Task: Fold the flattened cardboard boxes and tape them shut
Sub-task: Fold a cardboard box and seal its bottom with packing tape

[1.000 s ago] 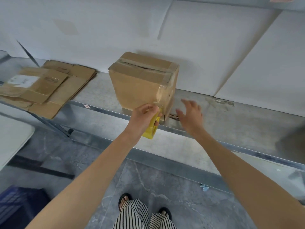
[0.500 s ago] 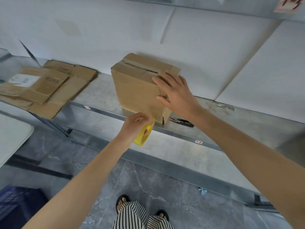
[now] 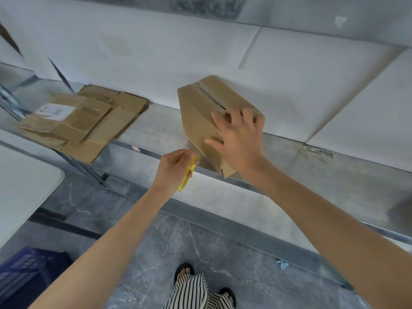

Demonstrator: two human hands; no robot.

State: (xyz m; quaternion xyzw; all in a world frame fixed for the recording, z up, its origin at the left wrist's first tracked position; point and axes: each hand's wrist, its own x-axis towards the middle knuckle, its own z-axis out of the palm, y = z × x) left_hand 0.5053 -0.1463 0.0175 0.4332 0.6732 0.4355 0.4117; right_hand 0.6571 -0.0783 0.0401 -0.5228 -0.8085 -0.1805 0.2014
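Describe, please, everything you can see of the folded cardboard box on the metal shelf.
The cardboard box is plain brown board, folded up, its top flaps meeting along a dark seam. It stands tilted, corner-forward, lowest corner at the front edge of the metal shelf. The right hand grips it, fingers over the top edge, thumb on the near face. The left hand does not touch it.

The metal shelf (image 3: 347, 186) lies bare right of the tilted cardboard box (image 3: 198, 121), open from the front; a narrower bare strip runs between the box and the stack of flattened boxes (image 3: 89, 126) at left; the white wall panel (image 3: 301, 85) closes the back; the right hand (image 3: 239, 141) grips the box's near upper edge; the left hand (image 3: 172, 169), gripping a yellow tape dispenser (image 3: 187, 175), hangs before the shelf edge.
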